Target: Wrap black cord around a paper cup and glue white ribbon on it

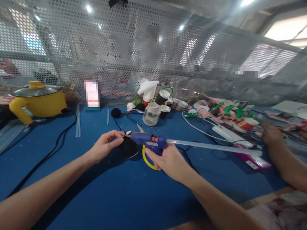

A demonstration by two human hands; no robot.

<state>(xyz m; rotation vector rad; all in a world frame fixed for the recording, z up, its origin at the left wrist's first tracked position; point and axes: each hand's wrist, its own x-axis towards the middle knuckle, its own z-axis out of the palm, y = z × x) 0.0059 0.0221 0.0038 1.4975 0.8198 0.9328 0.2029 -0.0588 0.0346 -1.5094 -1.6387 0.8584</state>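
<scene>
My right hand [165,156] grips a blue hot glue gun [146,139], its nozzle pointing left. A long clear glue stick [213,147] juts out of its back. At the nozzle, my left hand [109,143] is closed, thumb and fingertips pinching a small black cup [129,147] with a pale rim, seemingly covered in yarn. A black strand runs from a yarn ball [116,112] to those fingertips. Scissors with a yellow handle [150,161] lie behind the gun, partly hidden by it and my right hand.
A clear jar [152,114] stands beyond the gun, with small wrapped cups [164,95] behind it. At left are a yellow pot [45,102] and black cable. A power strip [231,135], craft pieces and another person's arm [285,150] occupy the right. Perforated metal closes the back.
</scene>
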